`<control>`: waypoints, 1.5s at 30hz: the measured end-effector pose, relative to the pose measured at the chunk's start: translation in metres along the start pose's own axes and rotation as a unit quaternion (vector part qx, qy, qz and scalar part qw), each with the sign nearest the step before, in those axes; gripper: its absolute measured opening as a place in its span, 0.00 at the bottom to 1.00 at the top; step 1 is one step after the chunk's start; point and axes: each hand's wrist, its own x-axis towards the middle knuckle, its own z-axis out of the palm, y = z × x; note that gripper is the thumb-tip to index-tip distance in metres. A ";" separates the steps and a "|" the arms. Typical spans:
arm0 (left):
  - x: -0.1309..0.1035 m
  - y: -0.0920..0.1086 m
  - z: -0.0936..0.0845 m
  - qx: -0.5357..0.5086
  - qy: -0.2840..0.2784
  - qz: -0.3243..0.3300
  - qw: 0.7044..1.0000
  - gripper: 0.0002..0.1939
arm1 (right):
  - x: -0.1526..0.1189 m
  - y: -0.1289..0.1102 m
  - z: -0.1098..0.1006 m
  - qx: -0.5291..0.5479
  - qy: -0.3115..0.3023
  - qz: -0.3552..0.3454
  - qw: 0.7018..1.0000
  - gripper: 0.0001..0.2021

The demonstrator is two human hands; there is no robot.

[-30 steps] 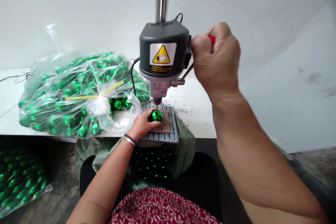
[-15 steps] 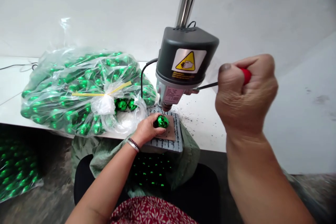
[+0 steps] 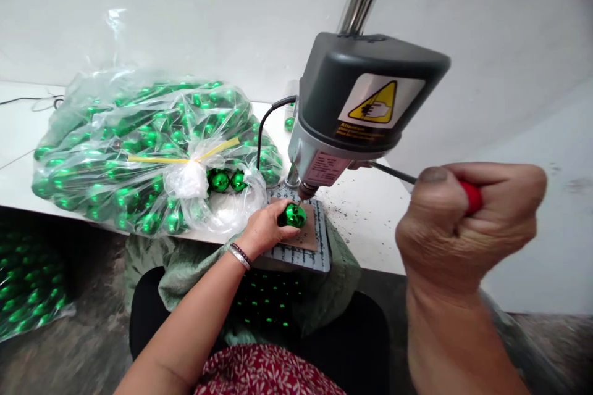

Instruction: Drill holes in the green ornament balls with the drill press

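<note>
My left hand (image 3: pixel 265 228) grips a shiny green ball (image 3: pixel 295 215) between thumb and fingers. The ball sits on a brown board (image 3: pixel 306 238) laid over the grey base plate (image 3: pixel 323 253) of a small drill press (image 3: pixel 370 99). Its thin bit (image 3: pixel 300 202) comes down at the top of the ball; whether it has entered the surface I cannot tell. Out to the right, my right hand (image 3: pixel 467 222) is closed around the red knob (image 3: pixel 471 197) of the press lever (image 3: pixel 393 173).
A clear plastic bag (image 3: pixel 111 154) of green balls, tied with a yellow strip (image 3: pixel 157 159), lies left on the white table (image 3: pixel 365 228). Dark shavings lie around the base. A black cable (image 3: pixel 260 136) runs beside the press. More bagged balls (image 3: pixel 28 284) are at lower left.
My right hand has moved the lever knob downward and to the right. The drill press head looks larger and further right. My left hand stays on the ball.
</note>
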 end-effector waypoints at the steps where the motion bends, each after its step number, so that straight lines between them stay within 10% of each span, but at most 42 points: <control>1: 0.000 0.000 0.000 -0.003 0.001 -0.002 1.000 0.34 | -0.003 0.000 -0.001 -0.004 0.002 0.002 1.000 0.09; 27: 0.001 -0.006 0.000 -0.024 0.011 0.011 1.000 0.33 | -0.062 0.009 0.001 0.050 -0.044 0.018 0.998 0.09; 32: 0.000 -0.002 0.000 -0.044 0.014 0.011 0.999 0.32 | -0.012 0.000 0.005 0.017 0.022 0.040 0.999 0.10; 41: -0.045 -0.006 -0.037 -0.055 -0.095 0.150 0.983 0.32 | 0.055 -0.006 0.017 0.005 -0.090 0.145 0.985 0.10; 45: -0.045 -0.017 -0.060 -0.064 0.045 0.034 0.996 0.20 | 0.050 -0.002 0.021 -0.009 -0.070 0.151 0.986 0.11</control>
